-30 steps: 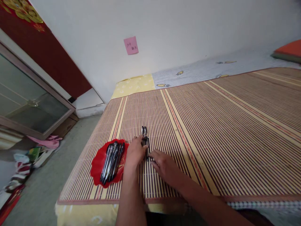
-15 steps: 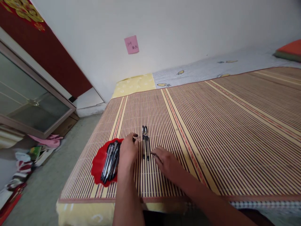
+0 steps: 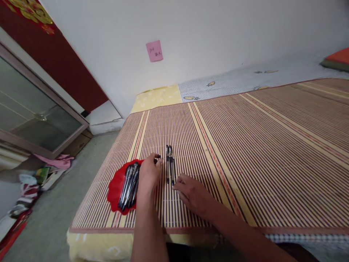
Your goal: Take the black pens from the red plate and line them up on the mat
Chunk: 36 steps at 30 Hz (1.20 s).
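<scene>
A short row of black pens (image 3: 169, 164) lies side by side on the striped bamboo mat (image 3: 245, 145). My right hand (image 3: 192, 192) rests flat on the mat, fingers stretched out, fingertips at the near ends of those pens. My left hand (image 3: 148, 175) is curled over the right rim of a red scalloped tray (image 3: 115, 186) that holds several black pens (image 3: 128, 186). A small dark thing shows at its fingertips; I cannot make out what it is.
The mat's front edge (image 3: 191, 230) is just below my hands, with yellow bedding under it. A glass-fronted cabinet (image 3: 35, 116) and clutter on the floor (image 3: 40, 174) are to the left. A pink note (image 3: 154, 51) sticks on the wall. An orange cushion (image 3: 337, 58) lies far right.
My left hand has left the pens on the mat and moved left over the tray's edge. My right hand has stayed by the pens' near ends.
</scene>
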Available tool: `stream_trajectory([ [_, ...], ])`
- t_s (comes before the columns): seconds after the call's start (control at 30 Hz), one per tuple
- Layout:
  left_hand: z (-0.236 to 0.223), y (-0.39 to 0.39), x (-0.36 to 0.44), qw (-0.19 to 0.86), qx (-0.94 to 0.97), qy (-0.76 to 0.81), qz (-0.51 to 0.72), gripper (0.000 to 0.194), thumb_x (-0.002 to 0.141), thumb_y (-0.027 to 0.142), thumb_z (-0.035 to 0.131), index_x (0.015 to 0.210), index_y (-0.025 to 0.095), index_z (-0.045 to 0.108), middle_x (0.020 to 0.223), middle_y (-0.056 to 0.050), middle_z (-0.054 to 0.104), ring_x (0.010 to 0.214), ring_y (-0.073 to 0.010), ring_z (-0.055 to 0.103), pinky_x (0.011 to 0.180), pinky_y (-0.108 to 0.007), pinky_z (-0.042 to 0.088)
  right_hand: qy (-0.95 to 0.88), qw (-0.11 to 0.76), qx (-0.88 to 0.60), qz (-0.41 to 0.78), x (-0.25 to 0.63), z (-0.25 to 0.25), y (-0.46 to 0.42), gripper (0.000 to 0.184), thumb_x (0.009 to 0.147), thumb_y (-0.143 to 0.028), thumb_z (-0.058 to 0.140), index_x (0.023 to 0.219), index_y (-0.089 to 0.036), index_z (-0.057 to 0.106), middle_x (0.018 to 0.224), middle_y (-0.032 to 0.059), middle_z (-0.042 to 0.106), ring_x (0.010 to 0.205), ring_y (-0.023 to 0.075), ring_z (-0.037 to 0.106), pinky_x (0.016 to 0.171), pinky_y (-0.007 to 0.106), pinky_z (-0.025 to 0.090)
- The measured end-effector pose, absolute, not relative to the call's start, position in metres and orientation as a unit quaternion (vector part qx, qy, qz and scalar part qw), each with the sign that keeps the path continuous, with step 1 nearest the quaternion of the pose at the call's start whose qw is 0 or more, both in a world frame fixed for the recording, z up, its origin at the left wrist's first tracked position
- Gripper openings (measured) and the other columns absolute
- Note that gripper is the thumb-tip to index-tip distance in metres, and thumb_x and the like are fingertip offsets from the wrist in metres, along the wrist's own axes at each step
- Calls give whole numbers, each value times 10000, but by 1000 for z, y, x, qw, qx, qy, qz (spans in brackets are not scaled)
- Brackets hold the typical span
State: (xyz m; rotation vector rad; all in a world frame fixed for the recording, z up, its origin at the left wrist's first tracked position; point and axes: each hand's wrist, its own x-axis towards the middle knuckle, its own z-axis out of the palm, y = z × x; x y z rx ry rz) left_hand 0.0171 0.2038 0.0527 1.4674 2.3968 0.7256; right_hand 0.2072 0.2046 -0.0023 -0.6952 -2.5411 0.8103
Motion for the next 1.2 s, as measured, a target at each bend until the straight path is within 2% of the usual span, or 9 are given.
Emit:
stream_trajectory([
  [0.27, 54, 203, 17, 120, 502, 818, 252, 164, 930, 263, 569, 1041, 197, 670, 1031, -117, 745, 971, -269, 678, 839, -368, 484, -914, 174, -252, 265, 208, 0, 204, 191, 948, -110, 484, 982, -142, 669, 990, 82, 593, 902, 198, 574, 783, 324, 439],
  [0.57, 55, 202, 18, 128, 499, 817, 258, 154, 927, 259, 567, 1021, 196, 672, 1007, -108, 744, 948, -259, 676, 823, -354, 484, -907, 191, -258, 271, 206, -1, 203, 209, 927, -77, 462, 955, -156, 654, 974, 83, 597, 892, 196, 563, 782, 319, 433],
  [0.8, 54, 203, 17, 125, 497, 819, 259, 161, 927, 258, 579, 1030, 188, 681, 1008, -114, 749, 955, -259, 682, 823, -352, 488, -899, 210, -233, 306, 215, -1, 206, 210, 966, -148, 439, 976, -180, 646, 995, 72, 574, 868, 182, 544, 775, 315, 445],
  [1.03, 52, 203, 15, 130, 498, 813, 272, 177, 921, 279, 582, 1031, 188, 686, 994, -112, 751, 942, -253, 687, 834, -356, 498, -905, 203, -232, 294, 220, -5, 204, 201, 976, -154, 465, 990, -154, 666, 1011, 89, 594, 935, 205, 562, 833, 345, 458],
  [1.2, 51, 204, 16, 131, 499, 812, 272, 167, 919, 285, 588, 1013, 189, 686, 978, -110, 752, 935, -247, 695, 851, -354, 502, -903, 201, -242, 293, 220, -4, 203, 213, 980, -155, 450, 978, -151, 664, 997, 93, 602, 913, 201, 561, 824, 350, 460],
])
